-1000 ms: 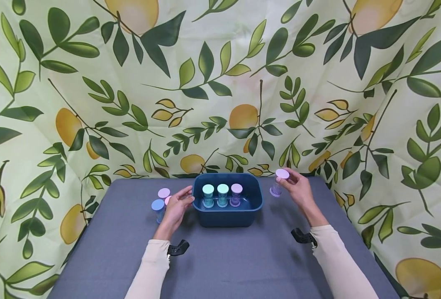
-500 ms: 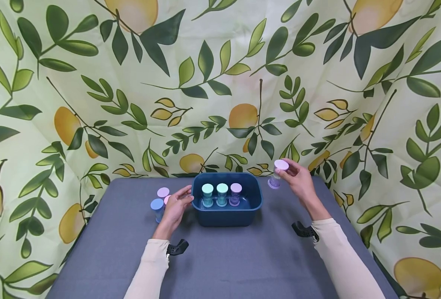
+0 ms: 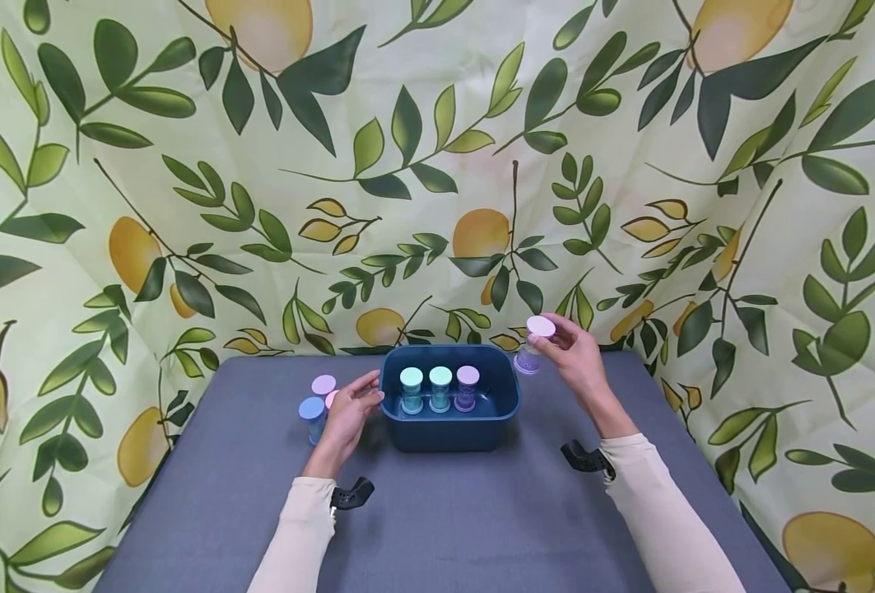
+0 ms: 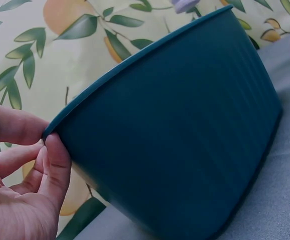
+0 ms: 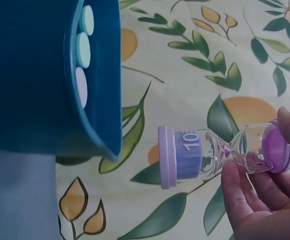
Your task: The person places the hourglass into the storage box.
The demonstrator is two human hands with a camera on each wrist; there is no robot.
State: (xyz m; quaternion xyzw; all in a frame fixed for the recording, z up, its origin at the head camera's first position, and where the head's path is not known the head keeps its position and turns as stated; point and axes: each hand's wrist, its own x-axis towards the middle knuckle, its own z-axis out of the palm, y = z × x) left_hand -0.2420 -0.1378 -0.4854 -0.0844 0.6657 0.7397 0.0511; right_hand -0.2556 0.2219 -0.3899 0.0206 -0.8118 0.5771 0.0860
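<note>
My right hand [image 3: 579, 366] grips a purple sand timer [image 5: 187, 154] by its upper end, in the air just right of the dark blue bin [image 3: 448, 435]. The right wrist view shows a clear glass waist, purple caps and a "10" printed on the lower bulb. At the bin's left end, my left hand [image 4: 27, 172] pinches the rim between thumb and fingers. Three sand timers stand upright in a row inside the bin: a mint one [image 3: 411, 390], another mint one [image 3: 440, 389] and a purple one [image 3: 467, 389].
Left of the bin, behind my left hand, a blue sand timer [image 3: 313, 418], a lilac-topped one [image 3: 323, 385] and a partly hidden pink-topped one [image 3: 331, 399] stand on the grey cloth-covered table [image 3: 437, 527]. A leaf-and-fruit patterned curtain [image 3: 407, 206] hangs close behind.
My right hand has lifted the purple sand timer and carried it left toward the bin. My left hand stays at the bin's rim.
</note>
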